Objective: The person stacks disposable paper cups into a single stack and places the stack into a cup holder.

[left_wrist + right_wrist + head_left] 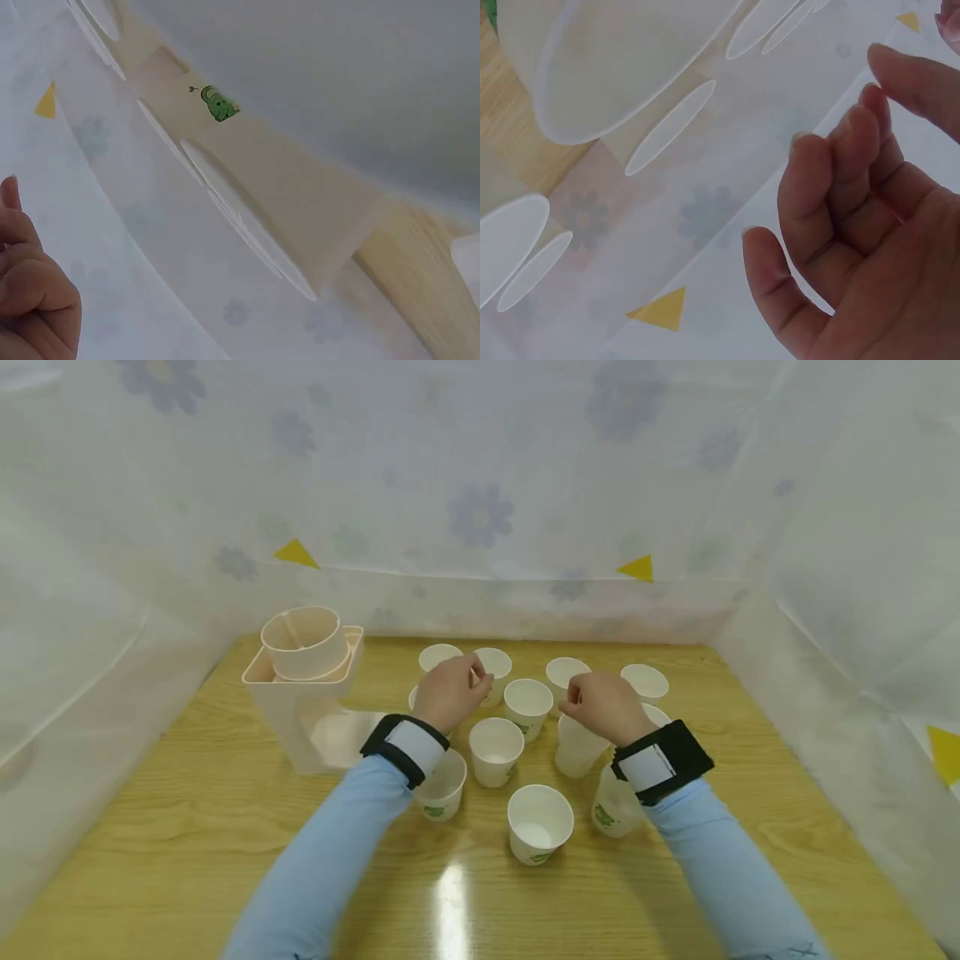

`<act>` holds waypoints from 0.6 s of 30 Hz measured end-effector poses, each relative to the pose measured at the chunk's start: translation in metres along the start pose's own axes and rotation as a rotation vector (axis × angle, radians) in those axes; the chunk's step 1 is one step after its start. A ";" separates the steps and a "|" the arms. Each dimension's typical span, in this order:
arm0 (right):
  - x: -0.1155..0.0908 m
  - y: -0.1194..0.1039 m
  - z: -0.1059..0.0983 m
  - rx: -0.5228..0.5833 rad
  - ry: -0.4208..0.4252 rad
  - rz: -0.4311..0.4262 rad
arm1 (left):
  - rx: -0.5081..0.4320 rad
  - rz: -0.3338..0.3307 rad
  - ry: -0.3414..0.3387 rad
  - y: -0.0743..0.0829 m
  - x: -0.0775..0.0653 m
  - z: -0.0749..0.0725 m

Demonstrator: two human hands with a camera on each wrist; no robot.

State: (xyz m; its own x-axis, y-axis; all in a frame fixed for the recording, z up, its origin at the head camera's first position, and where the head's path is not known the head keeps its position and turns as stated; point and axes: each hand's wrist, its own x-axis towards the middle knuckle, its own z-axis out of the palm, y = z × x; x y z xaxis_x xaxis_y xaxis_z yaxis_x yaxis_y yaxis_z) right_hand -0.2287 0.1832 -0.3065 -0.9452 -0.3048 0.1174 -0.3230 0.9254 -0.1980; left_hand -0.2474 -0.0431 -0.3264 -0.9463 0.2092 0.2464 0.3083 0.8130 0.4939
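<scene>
Both hands hover above a group of white paper cups that stand upright on the table. My left hand (450, 690), loosely curled with nothing in it, overlaps the back-left cups in the head view; its curled fingers (37, 300) show at the edge of the left wrist view. Over the right-hand cups is my right hand (606, 703), fingers bent and holding nothing; the right wrist view shows its palm and fingers (810, 187) apart from the cups. A front paper cup (540, 822) and a middle paper cup (496, 750) are open-topped. A green animal print (219, 103) marks one cup's side.
At the left stands a cream plastic device (300, 727) with a round cup-like piece (303, 643) in its square top. The wooden table (225, 827) is enclosed by pale flowered sheeting (480, 460) bearing yellow triangles. Cups stand close together around both wrists.
</scene>
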 end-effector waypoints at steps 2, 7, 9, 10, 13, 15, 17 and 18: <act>-0.006 0.000 -0.001 -0.005 -0.006 -0.008 | -0.013 -0.009 -0.009 -0.002 -0.006 -0.003; -0.019 -0.004 -0.001 -0.014 0.007 -0.057 | -0.038 0.012 0.012 0.000 -0.017 -0.011; -0.024 -0.009 -0.002 -0.009 0.012 -0.084 | -0.054 0.022 0.036 0.003 -0.018 -0.015; -0.025 -0.013 -0.002 -0.011 0.011 -0.105 | -0.060 0.026 0.047 0.005 -0.018 -0.016; -0.029 -0.032 -0.002 -0.043 -0.017 -0.208 | -0.071 0.031 0.072 0.010 -0.017 -0.020; -0.030 -0.049 -0.001 -0.084 -0.055 -0.292 | -0.063 0.027 0.079 0.011 -0.016 -0.021; -0.030 -0.067 -0.001 -0.119 -0.098 -0.351 | -0.056 0.020 0.078 0.012 -0.015 -0.023; -0.030 -0.075 0.000 -0.137 -0.117 -0.371 | -0.052 0.018 0.077 0.012 -0.015 -0.024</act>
State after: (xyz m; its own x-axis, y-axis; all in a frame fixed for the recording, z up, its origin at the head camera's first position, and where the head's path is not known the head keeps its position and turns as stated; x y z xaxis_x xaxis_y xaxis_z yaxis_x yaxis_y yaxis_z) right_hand -0.1763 0.1229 -0.2951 -0.7673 -0.6398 0.0433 -0.6411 0.7668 -0.0308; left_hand -0.2270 -0.0495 -0.3048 -0.9309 0.1798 0.3178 0.3320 0.7794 0.5313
